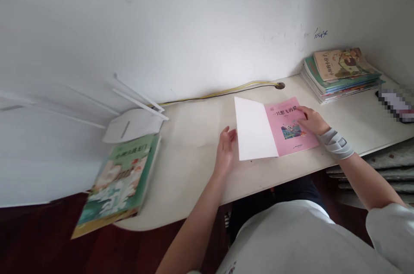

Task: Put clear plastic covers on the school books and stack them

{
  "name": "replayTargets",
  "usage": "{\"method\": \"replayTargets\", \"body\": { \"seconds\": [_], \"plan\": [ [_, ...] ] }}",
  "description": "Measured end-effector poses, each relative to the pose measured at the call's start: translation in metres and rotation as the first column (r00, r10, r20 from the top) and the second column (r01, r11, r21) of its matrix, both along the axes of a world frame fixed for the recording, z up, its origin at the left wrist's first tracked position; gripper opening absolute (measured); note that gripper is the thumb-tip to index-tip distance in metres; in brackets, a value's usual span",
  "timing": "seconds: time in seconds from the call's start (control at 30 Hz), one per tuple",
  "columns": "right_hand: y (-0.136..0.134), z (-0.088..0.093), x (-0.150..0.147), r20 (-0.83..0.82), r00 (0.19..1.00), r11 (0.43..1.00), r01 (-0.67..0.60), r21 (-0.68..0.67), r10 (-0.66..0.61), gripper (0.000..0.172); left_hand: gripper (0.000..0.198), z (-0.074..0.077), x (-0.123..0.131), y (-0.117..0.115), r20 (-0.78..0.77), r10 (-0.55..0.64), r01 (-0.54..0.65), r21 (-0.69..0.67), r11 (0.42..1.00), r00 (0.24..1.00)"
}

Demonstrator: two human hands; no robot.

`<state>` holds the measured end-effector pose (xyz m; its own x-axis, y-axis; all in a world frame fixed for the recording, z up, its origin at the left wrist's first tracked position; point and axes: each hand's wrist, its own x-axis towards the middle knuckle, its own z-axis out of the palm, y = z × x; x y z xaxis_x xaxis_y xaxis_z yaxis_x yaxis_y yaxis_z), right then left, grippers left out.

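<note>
A thin book (293, 133) lies opened on the desk, its blank white left side raised a little and its pink title page on the right. The title page has dark lettering and a small picture. My right hand (312, 121), with a grey wrist brace (337, 142), holds the page's right edge, thumb and forefinger on the pink paper. Close beside the white side's left edge is my left hand (226, 146), fingers loosely bent and apart. Whether its fingertips touch the paper I cannot tell.
A stack of books (343, 71) stands at the back right, near a partly pixelated phone (396, 103). Green books (119, 179) overhang the desk's left end beside a white metal rack (134, 125). Cables (220, 92) run along the wall into a round hole (280, 86).
</note>
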<state>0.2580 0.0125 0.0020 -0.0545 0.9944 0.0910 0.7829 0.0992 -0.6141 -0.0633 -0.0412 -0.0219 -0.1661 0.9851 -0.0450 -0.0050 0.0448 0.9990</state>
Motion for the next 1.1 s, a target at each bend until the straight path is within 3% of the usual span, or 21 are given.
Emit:
{"method": "replayTargets", "body": {
  "seconds": [0.1, 0.2, 0.27, 0.37, 0.43, 0.5, 0.63, 0.7, 0.83, 0.93, 1.03, 1.1],
  "plan": [
    [-0.001, 0.001, 0.006, 0.051, 0.998, 0.999, -0.023, -0.034, 0.025, 0.051, 0.062, -0.005, -0.005, 0.002, -0.087, -0.005, 0.007, 0.018, 1.000, 0.996],
    [-0.001, 0.004, 0.007, 0.110, 0.994, 0.998, -0.019, -0.063, 0.026, 0.052, 0.055, 0.000, -0.004, -0.003, -0.337, -0.078, 0.091, 0.022, 0.996, 0.938],
    [-0.001, 0.005, 0.009, 0.138, 0.990, 0.997, -0.022, -0.077, 0.033, 0.052, 0.049, 0.005, 0.002, -0.010, -0.561, -0.161, 0.210, 0.024, 0.977, 0.812],
    [-0.001, 0.008, 0.014, 0.182, 0.982, 0.995, -0.030, -0.099, 0.048, 0.051, 0.043, 0.009, 0.015, -0.021, -0.813, -0.262, 0.424, -0.020, 0.905, 0.521],
    [-0.003, 0.012, 0.017, 0.230, 0.973, 0.999, 0.013, -0.053, 0.000, 0.051, 0.043, 0.009, 0.023, -0.026, -0.888, -0.287, 0.500, -0.076, 0.863, 0.360],
    [-0.009, 0.017, 0.014, 0.218, 0.976, 0.999, 0.009, 0.045, -0.019, 0.052, 0.045, 0.009, 0.029, -0.029, -0.919, -0.284, 0.516, -0.108, 0.850, 0.274],
    [-0.029, 0.031, -0.017, 0.013, 0.974, 0.940, -0.223, 0.258, 0.228, 0.057, 0.056, 0.011, 0.034, -0.031, -0.947, -0.234, 0.467, -0.108, 0.877, 0.219],
    [-0.040, 0.039, -0.042, 0.001, 0.947, 0.897, -0.305, 0.319, 0.322, 0.061, 0.068, 0.011, 0.035, -0.031, -0.956, -0.216, 0.413, -0.119, 0.903, 0.197],
    [-0.054, 0.052, -0.089, 0.243, 0.846, 0.800, -0.530, 0.282, 0.474, 0.063, 0.074, 0.009, 0.034, -0.031, -0.958, -0.238, 0.388, -0.161, 0.907, 0.158],
    [-0.056, 0.058, -0.114, 0.424, 0.720, 0.711, -0.670, 0.214, 0.550, 0.061, 0.072, 0.003, 0.031, -0.032, -0.951, -0.243, 0.406, -0.148, 0.902, 0.193],
    [-0.051, 0.063, -0.131, 0.497, 0.621, 0.630, -0.756, 0.178, 0.605, 0.059, 0.067, -0.003, 0.030, -0.032, -0.951, -0.204, 0.424, -0.090, 0.901, 0.231],
    [-0.048, 0.065, -0.139, 0.523, 0.593, 0.615, -0.773, 0.157, 0.612, 0.052, 0.067, -0.003, 0.030, -0.033, -0.955, -0.176, 0.432, -0.058, 0.900, 0.238]
  ]
}}
